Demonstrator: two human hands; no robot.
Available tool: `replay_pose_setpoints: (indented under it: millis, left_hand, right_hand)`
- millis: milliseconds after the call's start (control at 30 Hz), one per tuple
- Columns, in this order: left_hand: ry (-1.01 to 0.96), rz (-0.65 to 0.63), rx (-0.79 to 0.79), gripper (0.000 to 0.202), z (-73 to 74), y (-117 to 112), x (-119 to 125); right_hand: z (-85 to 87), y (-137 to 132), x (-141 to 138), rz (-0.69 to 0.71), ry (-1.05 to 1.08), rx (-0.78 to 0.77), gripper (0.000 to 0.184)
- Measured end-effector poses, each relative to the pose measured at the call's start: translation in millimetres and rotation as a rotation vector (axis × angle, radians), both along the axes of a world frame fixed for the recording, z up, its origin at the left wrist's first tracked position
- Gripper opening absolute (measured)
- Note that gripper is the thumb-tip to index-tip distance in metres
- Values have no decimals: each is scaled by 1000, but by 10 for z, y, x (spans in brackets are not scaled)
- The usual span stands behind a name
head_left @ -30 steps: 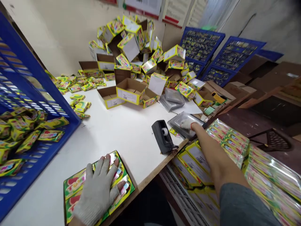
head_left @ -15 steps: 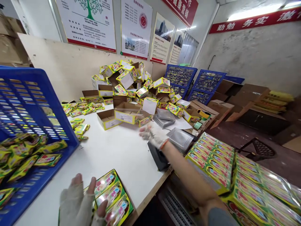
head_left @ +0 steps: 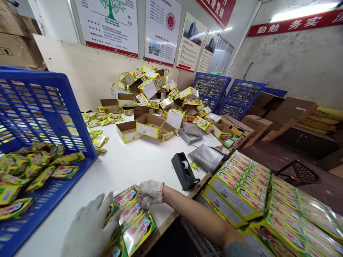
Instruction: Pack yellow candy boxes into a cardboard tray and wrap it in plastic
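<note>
A pack of small yellow-green printed boxes (head_left: 132, 214) lies at the table's near edge, its top shiny. My left hand (head_left: 89, 226), in a fingerless white glove, rests over its left side with fingers spread. At the far right corner of the pack is my right hand (head_left: 150, 193), also gloved. Its fingers are curled in and touch the pack; whatever may be pinched in them is hidden. A black tape dispenser (head_left: 184, 173) stands beyond the right hand with a roll of tape in it.
A blue crate (head_left: 80, 132) holding small boxes stands at the left. Open display cartons (head_left: 150, 126) are heaped at the back. Clear plastic lids (head_left: 206, 157) lie right of the dispenser. Filled, covered cartons (head_left: 241, 182) are stacked beyond the table's right edge.
My right hand has come back from beside the tape dispenser to the pack, leaving the dispenser in full view. My left hand has shifted slightly at the pack, and the camera view has turned slightly.
</note>
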State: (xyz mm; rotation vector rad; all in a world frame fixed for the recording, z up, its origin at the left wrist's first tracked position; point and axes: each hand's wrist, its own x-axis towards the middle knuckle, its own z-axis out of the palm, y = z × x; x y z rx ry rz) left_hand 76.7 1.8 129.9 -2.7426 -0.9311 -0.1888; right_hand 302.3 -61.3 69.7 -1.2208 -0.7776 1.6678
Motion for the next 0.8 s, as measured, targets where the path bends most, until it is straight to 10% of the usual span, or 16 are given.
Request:
replay_pose_setpoints:
  millis: [233,400,500,800]
  left_hand:
    - [161,-305,-254,52,-45,134,623]
    - [192,-258,-129,55,-140,-13,634]
    - [231,-253,-135,55,-121,-51,632]
    - [177,-280,-20,55,-180,-231,731]
  right_hand:
    - [-5,-221,-43,-42,-68,-6,16]
    - [-177,-520,-171,-202,-262,5,4]
    - [-279,-682,-311,-302,-334,8,39]
    - [-748,-870,-569,-408,-26,82,41]
